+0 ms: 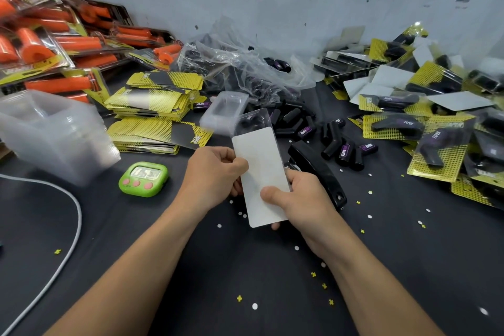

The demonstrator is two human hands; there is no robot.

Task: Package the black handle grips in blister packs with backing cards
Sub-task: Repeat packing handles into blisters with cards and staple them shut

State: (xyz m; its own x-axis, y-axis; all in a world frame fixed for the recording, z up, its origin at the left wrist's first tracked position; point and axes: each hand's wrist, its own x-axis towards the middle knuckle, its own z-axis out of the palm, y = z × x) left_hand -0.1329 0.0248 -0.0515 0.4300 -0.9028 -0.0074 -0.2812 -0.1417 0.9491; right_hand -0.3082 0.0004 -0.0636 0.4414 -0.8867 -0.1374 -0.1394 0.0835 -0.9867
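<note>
We record a flat white card (261, 174), rectangular with rounded corners, held in both hands above the dark matte table (245, 267). The left hand (215, 174) pinches its left edge. The right hand (294, 199) grips its lower right part, thumb on the face. At the card's far end, a clear glossy blister (259, 114) encloses a black grip (249, 122).

Loose grips (341, 148), bent black tubes with purple labels, lie just beyond a glossy black stapler (319, 172). A crumpled clear bag (240, 63) holds more black pieces. Nested clear trays (54, 133) stand at left, beside stacked yellow-and-black printed cards (155, 106). Sealed packs (403, 123) are heaped at right.
</note>
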